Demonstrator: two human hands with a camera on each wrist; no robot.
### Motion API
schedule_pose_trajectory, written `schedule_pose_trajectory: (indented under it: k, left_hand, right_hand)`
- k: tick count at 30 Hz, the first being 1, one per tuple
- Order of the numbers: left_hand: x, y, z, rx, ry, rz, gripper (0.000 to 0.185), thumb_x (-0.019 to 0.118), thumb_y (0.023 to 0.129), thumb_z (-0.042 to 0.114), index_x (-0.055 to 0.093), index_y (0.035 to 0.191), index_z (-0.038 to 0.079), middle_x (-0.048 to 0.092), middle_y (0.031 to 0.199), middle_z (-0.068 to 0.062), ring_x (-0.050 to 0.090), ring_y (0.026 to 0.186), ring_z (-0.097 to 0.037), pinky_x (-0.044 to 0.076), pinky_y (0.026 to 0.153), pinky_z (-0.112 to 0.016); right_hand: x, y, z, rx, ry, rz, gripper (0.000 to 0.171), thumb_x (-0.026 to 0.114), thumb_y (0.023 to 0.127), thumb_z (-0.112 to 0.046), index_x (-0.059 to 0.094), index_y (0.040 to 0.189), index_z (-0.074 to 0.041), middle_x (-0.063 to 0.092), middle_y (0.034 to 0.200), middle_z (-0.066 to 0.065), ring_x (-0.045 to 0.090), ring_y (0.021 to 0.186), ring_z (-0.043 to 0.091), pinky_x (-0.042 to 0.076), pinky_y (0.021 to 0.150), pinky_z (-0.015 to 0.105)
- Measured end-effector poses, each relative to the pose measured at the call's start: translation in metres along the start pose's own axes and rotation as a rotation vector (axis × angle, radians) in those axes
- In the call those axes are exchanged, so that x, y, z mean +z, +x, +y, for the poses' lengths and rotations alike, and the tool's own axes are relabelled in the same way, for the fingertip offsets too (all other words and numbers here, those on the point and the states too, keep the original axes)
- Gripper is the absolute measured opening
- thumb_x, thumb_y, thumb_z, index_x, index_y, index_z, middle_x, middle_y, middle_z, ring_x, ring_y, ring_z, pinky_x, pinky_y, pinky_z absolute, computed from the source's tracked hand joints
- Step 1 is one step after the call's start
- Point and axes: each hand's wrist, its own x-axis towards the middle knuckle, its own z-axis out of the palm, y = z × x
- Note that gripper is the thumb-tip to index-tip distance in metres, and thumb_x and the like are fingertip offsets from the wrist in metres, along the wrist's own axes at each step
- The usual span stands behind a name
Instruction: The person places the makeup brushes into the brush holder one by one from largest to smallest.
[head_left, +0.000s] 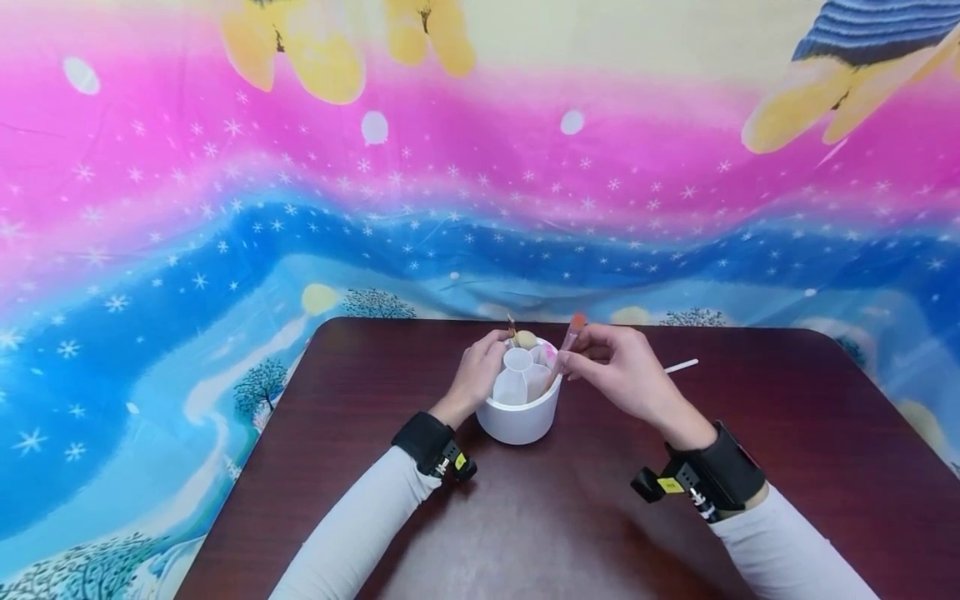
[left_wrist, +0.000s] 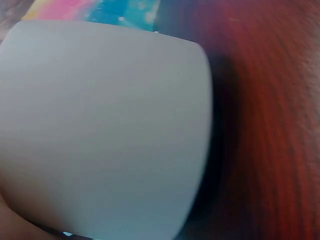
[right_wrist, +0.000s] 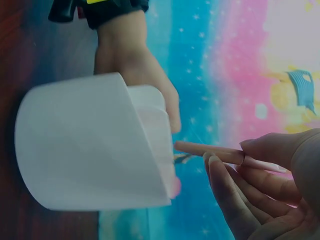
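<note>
A white round holder (head_left: 519, 417) with inner compartments stands on the dark brown table (head_left: 570, 517). My left hand (head_left: 489, 357) grips its left side at the rim. The holder's wall (left_wrist: 100, 130) fills the left wrist view. My right hand (head_left: 567, 363) pinches a thin pink brush (head_left: 573, 331) with an orange tip, its lower end inside the holder's right compartment. In the right wrist view the brush (right_wrist: 220, 152) runs from my fingers (right_wrist: 235, 200) to the holder's rim (right_wrist: 150, 145). A yellowish sponge (head_left: 526, 339) and a small brush (head_left: 512, 325) sit at the holder's far side.
A white stick (head_left: 681, 366) lies on the table just behind my right hand. A bright pink and blue printed cloth (head_left: 225, 250) hangs behind the table and down its left side. The table's left edge (head_left: 247, 467) is close to my left forearm.
</note>
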Motion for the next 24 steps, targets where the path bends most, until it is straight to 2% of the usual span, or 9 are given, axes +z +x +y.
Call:
schedule_pose_trajectory:
  k: [7, 13, 18, 24]
  left_hand:
    - [0.001, -0.001, -0.001, 0.043, 0.001, 0.023, 0.045, 0.038, 0.1, 0.022, 0.066, 0.131, 0.006, 0.071, 0.123, -0.012, 0.064, 0.105, -0.026, 0.05, 0.095, -0.043]
    - [-0.001, 0.0, 0.001, 0.058, 0.009, 0.029, 0.046, 0.037, 0.1, 0.021, 0.065, 0.132, 0.005, 0.07, 0.126, -0.013, 0.063, 0.109, -0.026, 0.049, 0.098, -0.044]
    - [-0.001, 0.0, 0.0, 0.061, 0.018, 0.031, 0.046, 0.037, 0.1, 0.021, 0.065, 0.133, 0.005, 0.07, 0.125, -0.013, 0.062, 0.11, -0.027, 0.049, 0.099, -0.044]
    - [0.001, 0.0, -0.002, 0.063, 0.017, 0.017, 0.048, 0.035, 0.101, 0.022, 0.064, 0.135, 0.004, 0.067, 0.133, -0.013, 0.061, 0.12, -0.026, 0.047, 0.104, -0.046]
  right_hand:
    - [0.015, -0.003, 0.006, 0.006, 0.002, -0.03, 0.005, 0.074, 0.094, -0.009, 0.074, 0.095, -0.005, 0.074, 0.084, 0.004, 0.075, 0.078, 0.021, 0.06, 0.07, 0.03]
    - [0.016, -0.002, 0.012, 0.012, 0.003, -0.047, 0.008, 0.075, 0.094, -0.01, 0.075, 0.1, -0.006, 0.074, 0.086, 0.006, 0.073, 0.072, 0.024, 0.059, 0.066, 0.031]
    - [0.006, -0.002, 0.021, 0.025, -0.061, -0.019, 0.01, 0.074, 0.095, -0.014, 0.075, 0.103, -0.007, 0.073, 0.083, 0.005, 0.071, 0.068, 0.02, 0.057, 0.063, 0.031]
    - [-0.02, -0.003, 0.043, 0.048, -0.203, 0.053, 0.011, 0.072, 0.097, -0.016, 0.075, 0.102, -0.006, 0.072, 0.08, 0.006, 0.066, 0.063, 0.014, 0.055, 0.059, 0.029]
